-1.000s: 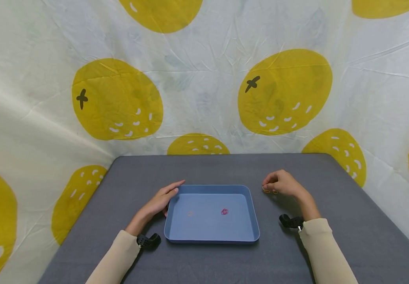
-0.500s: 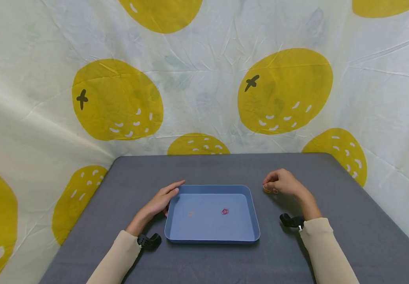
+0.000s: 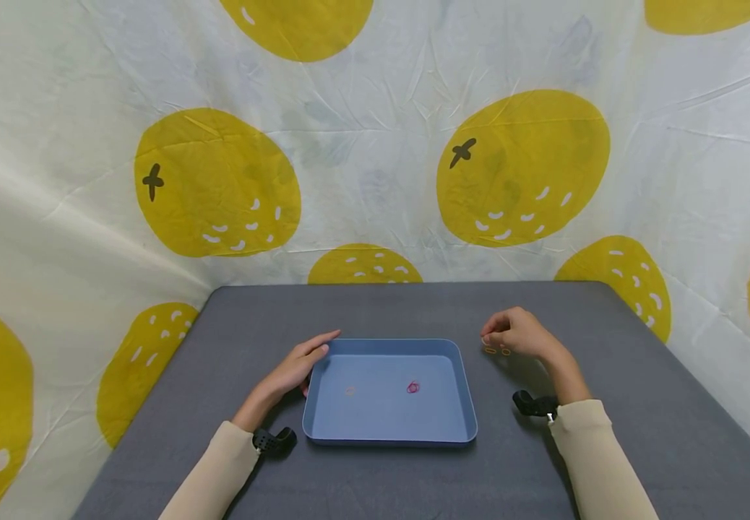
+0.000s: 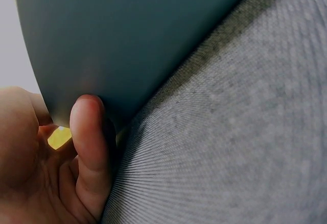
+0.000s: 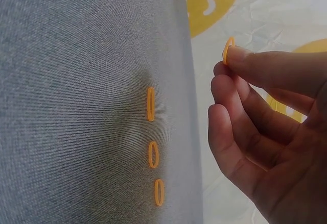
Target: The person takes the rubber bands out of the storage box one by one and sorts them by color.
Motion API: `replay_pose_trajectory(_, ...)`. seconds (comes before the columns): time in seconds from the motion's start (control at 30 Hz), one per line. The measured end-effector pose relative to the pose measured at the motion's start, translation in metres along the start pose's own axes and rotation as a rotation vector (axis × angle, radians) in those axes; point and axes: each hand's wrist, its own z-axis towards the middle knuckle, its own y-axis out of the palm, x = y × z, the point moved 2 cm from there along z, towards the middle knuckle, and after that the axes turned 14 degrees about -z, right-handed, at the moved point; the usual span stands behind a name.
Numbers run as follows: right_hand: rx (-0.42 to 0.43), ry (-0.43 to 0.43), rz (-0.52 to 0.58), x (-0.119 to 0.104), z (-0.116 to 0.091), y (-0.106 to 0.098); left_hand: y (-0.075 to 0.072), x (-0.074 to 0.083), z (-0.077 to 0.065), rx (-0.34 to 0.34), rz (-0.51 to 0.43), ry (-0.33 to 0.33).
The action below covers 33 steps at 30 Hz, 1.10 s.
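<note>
My left hand (image 3: pixel 289 370) holds the blue tray (image 3: pixel 389 430) at its back left corner. In the left wrist view a curled finger (image 4: pixel 88 127) presses the tray's outer wall (image 4: pixel 127 35), and the thumb side passes behind the rim. Right of the tray, my right hand (image 3: pixel 514 334) is over the table. Between thumb and fingertip it pinches a small orange rubber band (image 5: pixel 226 53), held above the cloth. Three more orange rubber bands lie in a row below it: a narrow band (image 5: pixel 150 104), a rounder band (image 5: pixel 154 154) and a third band (image 5: pixel 159 192).
Inside the tray lie red rubber bands (image 3: pixel 412 387), bunched right of centre, and a pale orange rubber band (image 3: pixel 350 391) on the left. Grey cloth covers the table (image 3: pixel 388 310). A white curtain (image 3: pixel 368 180) with yellow fruit prints hangs behind it.
Both hands and the tray stay nearly in place. The right hand has risen very slightly, and the orange rubber bands beneath it show a little more clearly.
</note>
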Motion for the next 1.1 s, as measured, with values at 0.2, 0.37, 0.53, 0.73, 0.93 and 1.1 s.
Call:
replay_pose_trajectory(0.2, 0.001, 0.003, -0.006, 0.001, 0.000, 0.000, 0.000, 0.001, 0.000, -0.002, -0.004, 0.009)
replay_pose_trajectory(0.37, 0.000, 0.009, -0.018, 0.002, -0.001, -0.001, 0.000, 0.001, 0.000, -0.003, -0.001, 0.005)
replay_pose_trajectory(0.53, -0.012, 0.016, -0.030, 0.008, -0.002, 0.000, -0.001, 0.001, 0.000, -0.006, 0.003, -0.002)
replay_pose_trajectory(0.73, -0.017, 0.012, -0.023, 0.016, -0.004, 0.002, -0.001, 0.000, 0.000, -0.008, 0.009, -0.005)
replay_pose_trajectory(0.93, 0.005, 0.016, -0.007, 0.028, -0.007, 0.000, -0.001, 0.001, -0.001, 0.001, 0.010, -0.014)
replay_pose_trajectory(1.1, 0.029, 0.051, -0.033, 0.044, -0.014, -0.007, -0.001, 0.001, -0.001, -0.005, 0.002, -0.015)
